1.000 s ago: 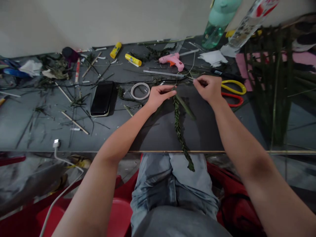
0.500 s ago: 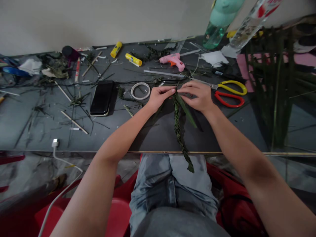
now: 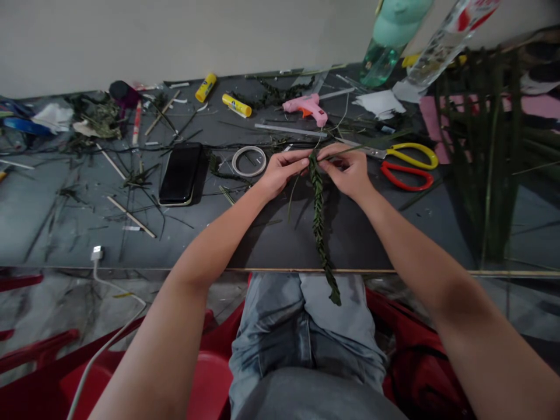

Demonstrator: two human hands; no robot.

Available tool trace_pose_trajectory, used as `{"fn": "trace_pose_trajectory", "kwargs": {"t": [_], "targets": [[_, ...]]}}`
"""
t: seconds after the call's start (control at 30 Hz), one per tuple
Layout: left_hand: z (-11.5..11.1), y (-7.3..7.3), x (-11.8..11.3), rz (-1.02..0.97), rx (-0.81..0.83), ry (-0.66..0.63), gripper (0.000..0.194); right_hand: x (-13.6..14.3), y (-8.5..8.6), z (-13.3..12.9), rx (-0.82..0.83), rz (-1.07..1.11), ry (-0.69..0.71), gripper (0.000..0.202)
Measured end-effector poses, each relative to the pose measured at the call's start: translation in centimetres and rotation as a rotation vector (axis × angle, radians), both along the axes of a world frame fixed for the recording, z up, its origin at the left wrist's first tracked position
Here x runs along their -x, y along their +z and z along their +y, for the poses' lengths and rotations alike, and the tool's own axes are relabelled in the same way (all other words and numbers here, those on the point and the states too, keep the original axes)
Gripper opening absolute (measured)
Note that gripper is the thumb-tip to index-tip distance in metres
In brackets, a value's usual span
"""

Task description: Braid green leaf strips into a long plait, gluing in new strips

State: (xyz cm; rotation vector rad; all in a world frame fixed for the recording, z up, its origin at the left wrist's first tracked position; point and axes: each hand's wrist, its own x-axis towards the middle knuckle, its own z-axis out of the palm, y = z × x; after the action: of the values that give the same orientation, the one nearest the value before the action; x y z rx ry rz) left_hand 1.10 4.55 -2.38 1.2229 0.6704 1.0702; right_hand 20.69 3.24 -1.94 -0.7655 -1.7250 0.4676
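Note:
A dark green braid of leaf strips [image 3: 318,210] hangs from between my hands, its lower tip over the table's front edge above my lap. My left hand [image 3: 282,170] pinches the top of the braid from the left, thumb and fingers pressed together. From the other side my right hand [image 3: 349,169] is closed on the same top end, where loose leaf strips come out; one long strip points right past the fingers. A thin strip hangs below my left hand. The fingertips hide the exact grip.
Scissors [image 3: 409,166] lie right of my right hand. Behind are a pink glue gun [image 3: 306,108], glue sticks [image 3: 237,105] and a green bottle [image 3: 387,46]. A tape roll [image 3: 249,161] and phone [image 3: 180,174] lie left. Long leaves [image 3: 494,157] cover the right side.
The broad leaf strip that hung down right of the braid now points to the right past my right hand. A thin strip shows at the left. The braid's tip shifted slightly left.

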Motion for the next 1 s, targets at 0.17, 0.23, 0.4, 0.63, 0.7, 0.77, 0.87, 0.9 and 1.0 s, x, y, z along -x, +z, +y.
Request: {"fn": "trace_pose_trajectory", "kwargs": {"t": [0.17,0.23,0.4,0.63,0.7,0.77,0.87,0.9,1.0], "targets": [[0.5,-0.5,-0.1,-0.019,-0.065,-0.033,0.046,0.1,0.0,0.1,0.006,0.044,0.014,0.019],[0.7,-0.7,-0.2,-0.003,-0.106,-0.030,0.046,0.0,0.0,0.2,0.009,0.047,0.009,0.019],[0.6,-0.9,0.0,0.143,-0.269,0.122,0.042,-0.2,-0.3,0.3,0.049,0.004,-0.073,0.026],[0.3,-0.5,0.0,0.252,-0.409,0.259,0.043,-0.4,-0.2,0.1,0.009,-0.115,-0.125,0.021],[0.3,-0.4,-0.1,0.243,-0.381,0.212,0.048,-0.4,-0.3,0.1,0.001,-0.129,-0.122,0.024],[0.4,-0.3,-0.2,0.230,-0.333,0.162,0.052,-0.3,-0.4,0.1,0.004,-0.121,-0.115,0.027],[0.3,0.0,-0.1,0.185,-0.238,0.098,0.053,-0.2,-0.5,0.0,0.062,-0.031,-0.111,0.032],[0.3,0.1,0.0,0.170,-0.209,0.077,0.053,-0.2,-0.5,0.0,0.088,-0.003,-0.112,0.037],[0.3,0.5,0.2,0.136,-0.150,0.005,0.054,-0.1,-0.2,0.0,0.130,0.011,-0.105,0.045]]}}
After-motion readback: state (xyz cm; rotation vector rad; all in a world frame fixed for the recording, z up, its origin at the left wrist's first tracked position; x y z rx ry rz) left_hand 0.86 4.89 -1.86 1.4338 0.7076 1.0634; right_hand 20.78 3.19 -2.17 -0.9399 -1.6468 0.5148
